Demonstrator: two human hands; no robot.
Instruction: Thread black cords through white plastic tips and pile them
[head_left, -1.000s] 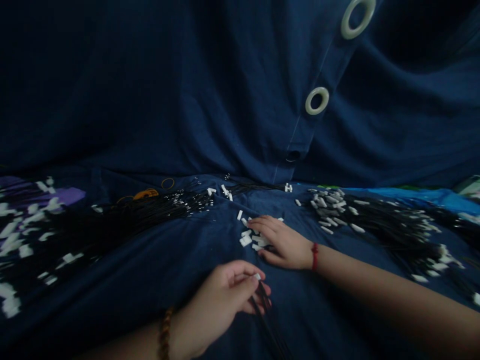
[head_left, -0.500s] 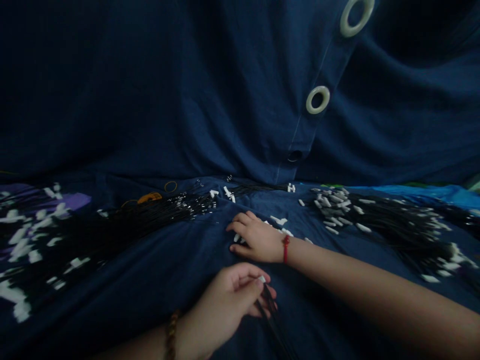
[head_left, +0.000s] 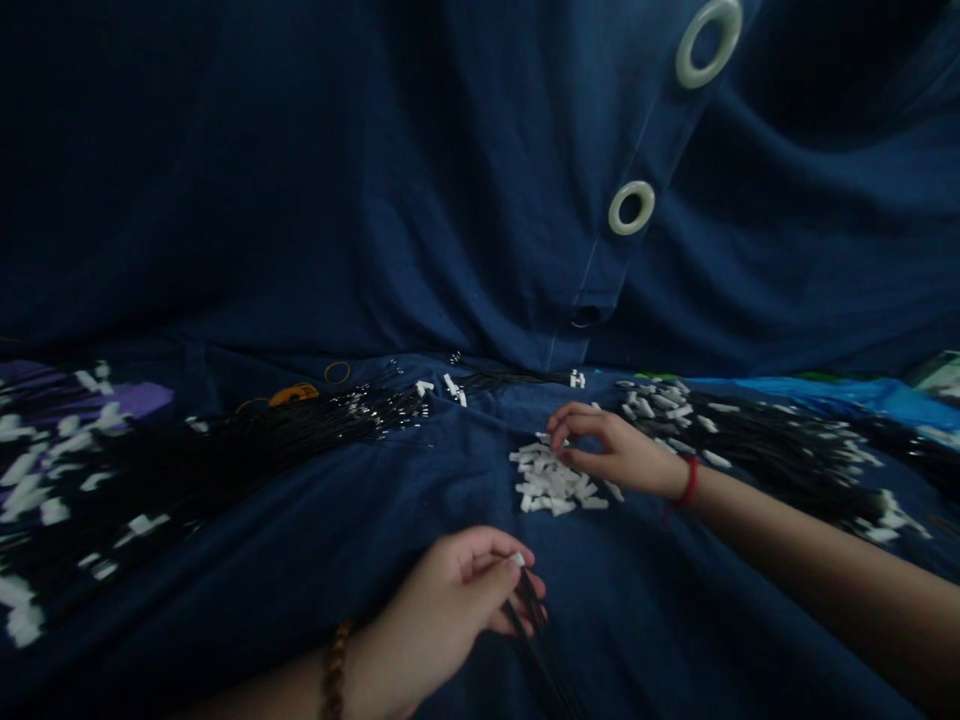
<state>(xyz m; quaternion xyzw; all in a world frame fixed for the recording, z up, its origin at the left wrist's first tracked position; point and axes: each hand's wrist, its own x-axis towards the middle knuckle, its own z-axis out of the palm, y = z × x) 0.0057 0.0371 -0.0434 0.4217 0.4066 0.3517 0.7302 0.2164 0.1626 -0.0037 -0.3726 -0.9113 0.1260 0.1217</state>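
My left hand (head_left: 472, 590), low in the middle, is closed on several thin black wires (head_left: 546, 660). A small white connector (head_left: 518, 560) at their end shows between thumb and forefinger. My right hand (head_left: 600, 445) is over the right side of a loose pile of white plastic connectors (head_left: 555, 485) on the dark blue cloth. Its thumb and forefinger curl together in a pinch above the pile. Whether a connector is between those fingertips I cannot make out.
Black wire bundles with white connectors lie at the left (head_left: 217, 455) and right (head_left: 780, 440). Near the left bundle are orange rubber bands (head_left: 294, 393) and purple material (head_left: 146, 400). A blue cloth curtain (head_left: 465, 180) with ring eyelets (head_left: 631, 208) hangs behind; blue plastic (head_left: 885, 395) lies far right.
My right hand has shifted right and lifted slightly, its fingers drawing into a pinch and uncovering the connector pile. My left hand keeps its hold on the wires, almost still.
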